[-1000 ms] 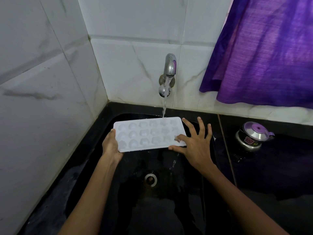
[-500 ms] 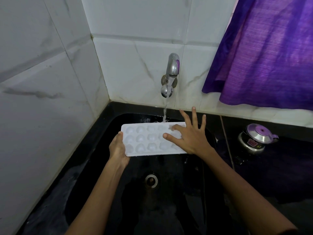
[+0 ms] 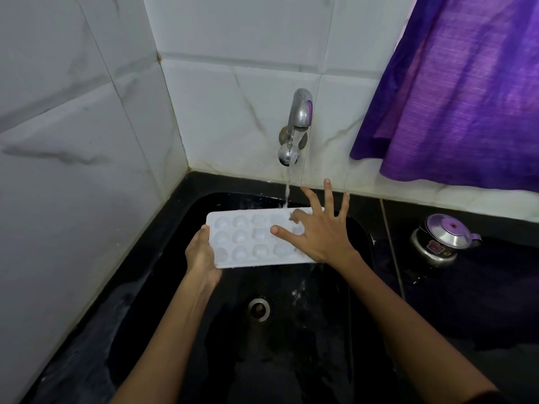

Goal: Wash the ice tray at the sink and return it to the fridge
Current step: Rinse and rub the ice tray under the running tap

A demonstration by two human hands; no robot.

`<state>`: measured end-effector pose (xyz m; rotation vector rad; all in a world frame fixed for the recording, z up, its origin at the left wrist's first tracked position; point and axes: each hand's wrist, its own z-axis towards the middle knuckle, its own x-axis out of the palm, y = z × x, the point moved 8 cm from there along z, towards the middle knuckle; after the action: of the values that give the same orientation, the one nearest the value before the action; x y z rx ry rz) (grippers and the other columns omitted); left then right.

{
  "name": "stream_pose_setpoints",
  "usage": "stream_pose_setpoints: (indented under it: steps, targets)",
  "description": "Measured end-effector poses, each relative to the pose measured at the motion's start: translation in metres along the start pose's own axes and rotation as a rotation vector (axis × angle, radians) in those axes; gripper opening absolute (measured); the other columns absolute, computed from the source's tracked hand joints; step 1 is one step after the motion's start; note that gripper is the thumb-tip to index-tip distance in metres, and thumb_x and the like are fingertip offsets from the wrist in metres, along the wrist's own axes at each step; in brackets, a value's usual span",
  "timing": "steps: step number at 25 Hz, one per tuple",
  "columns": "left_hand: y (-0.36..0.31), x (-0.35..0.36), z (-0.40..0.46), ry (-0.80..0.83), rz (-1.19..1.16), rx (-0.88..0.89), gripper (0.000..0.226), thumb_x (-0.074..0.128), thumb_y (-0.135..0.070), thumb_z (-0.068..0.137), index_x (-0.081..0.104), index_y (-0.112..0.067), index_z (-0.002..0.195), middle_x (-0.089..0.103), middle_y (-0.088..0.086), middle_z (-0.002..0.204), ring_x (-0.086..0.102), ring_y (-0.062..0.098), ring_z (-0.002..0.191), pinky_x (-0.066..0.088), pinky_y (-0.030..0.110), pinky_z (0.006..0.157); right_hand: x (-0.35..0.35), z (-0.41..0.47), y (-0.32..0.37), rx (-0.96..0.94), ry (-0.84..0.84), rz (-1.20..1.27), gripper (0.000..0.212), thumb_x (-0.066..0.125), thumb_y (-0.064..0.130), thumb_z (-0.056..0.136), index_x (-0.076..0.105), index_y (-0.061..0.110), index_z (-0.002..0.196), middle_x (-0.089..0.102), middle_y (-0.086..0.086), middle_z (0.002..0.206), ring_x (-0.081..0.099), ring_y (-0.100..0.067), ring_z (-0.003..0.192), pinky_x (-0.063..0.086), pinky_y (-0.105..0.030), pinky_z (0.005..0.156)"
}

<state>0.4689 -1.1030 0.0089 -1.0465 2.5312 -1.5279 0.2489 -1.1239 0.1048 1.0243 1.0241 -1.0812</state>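
Around: kettle [image 3: 444,239] on counter, curtain [image 3: 463,91] above.
Tray [image 3: 253,239]: white, under tap [image 3: 299,123] stream.
Grip: my left hand [image 3: 201,253] holds its end; right hand [image 3: 322,233] splayed on it.

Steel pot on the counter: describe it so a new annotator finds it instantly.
Start at the black sink under the running wall tap; move right onto the dark counter below the purple curtain. The small steel pot stands there alone, apart from the sink. It is the only shiny metal vessel, with a domed lid and purple knob.
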Motion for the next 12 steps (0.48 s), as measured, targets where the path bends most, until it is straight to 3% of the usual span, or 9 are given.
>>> stream_pose_setpoints:
  steps: [5,12]
  targets:
    - [-0.007,0.004,0.001,-0.014,-0.003,0.01,0.031,0.046,-0.033,0.098,0.062,-0.011,0.111,0.069,0.01,0.097,0.067,0.03,0.086,0.056,0.042,0.068,0.001,0.004,-0.001,0.026,0.053,-0.021,0.09,0.01,0.091,0.06,0.062,0.041,0.114,0.009,0.004,0.159,-0.023,-0.028,0.142,-0.024,-0.058,0.104]
    - [-0.005,0.014,-0.002,0.002,0.016,0.008,0.031,0.045,-0.032,0.098,0.062,-0.009,0.111,0.07,0.012,0.103,0.067,0.033,0.091,0.057,0.043,0.07,0.001,0.006,-0.007,0.085,0.067,-0.001,0.097,0.002,0.09,0.059,0.062,0.041,0.116,0.008,0.003,0.159,-0.023,-0.03,0.142,-0.024,-0.06,0.104]
